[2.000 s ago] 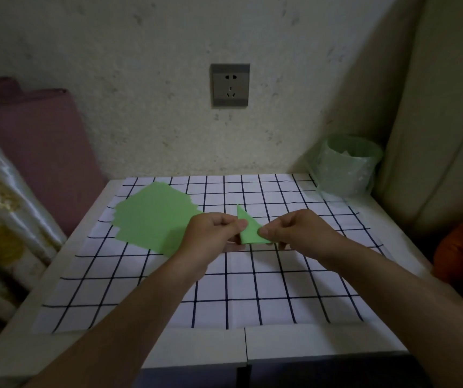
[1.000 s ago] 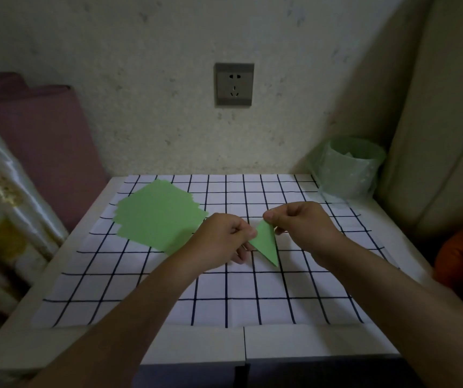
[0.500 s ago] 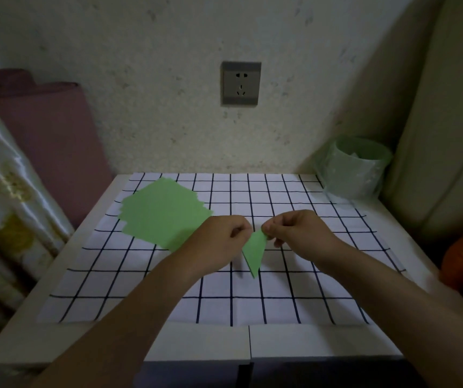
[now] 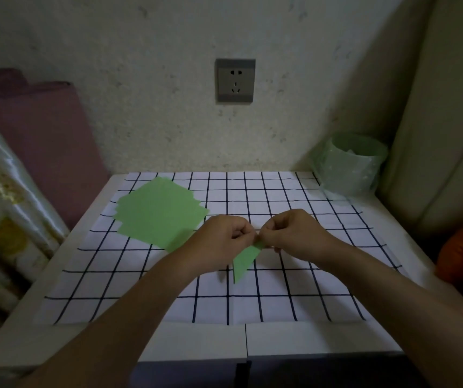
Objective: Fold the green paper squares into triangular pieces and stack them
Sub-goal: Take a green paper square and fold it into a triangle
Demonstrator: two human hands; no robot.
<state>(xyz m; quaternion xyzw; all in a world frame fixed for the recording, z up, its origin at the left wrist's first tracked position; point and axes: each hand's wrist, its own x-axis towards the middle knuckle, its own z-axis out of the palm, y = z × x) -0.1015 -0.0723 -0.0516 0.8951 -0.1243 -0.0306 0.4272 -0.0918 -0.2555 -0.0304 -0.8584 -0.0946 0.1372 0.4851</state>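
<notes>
- I noted the left grip and right grip close together above the checked cloth, both pinching the top edge of one folded green piece.
- The piece hung point-down; I could not tell whether its tip touched the cloth.
- The green paper squares lay in a loose pile at the cloth's far left.
- A green bin stood at the far right corner of the tabletop.

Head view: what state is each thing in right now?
Folded green piece: held at its top edge, point hanging down.
Left hand: pinches the piece.
Right hand: pinches the piece.
Green squares: unfolded, flat in a loosely fanned pile.
Socket: nothing plugged in.
Bin: upright, lined with a bag.
</notes>
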